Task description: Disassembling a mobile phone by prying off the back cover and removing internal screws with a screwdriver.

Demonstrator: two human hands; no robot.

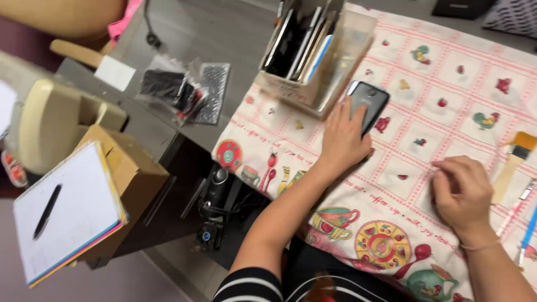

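left hand (pixel 342 137) flat, fingers spread on the dark phone (pixel 366 103), right hand (pixel 461 190) curled loosely on the cloth (pixel 414 140), i'd keep that phone pinned flat on the bench

grey desk (pixel 184 39) under patterned cloth (pixel 447 117) — pale floor (pixel 140 279) below.

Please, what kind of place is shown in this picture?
Probably a small repair or hobby bench at a desk. The left hand rests on a dark smartphone lying on a printed kitchen-pattern cloth, beside a clear plastic bin of flat devices and a wooden-handled brush.
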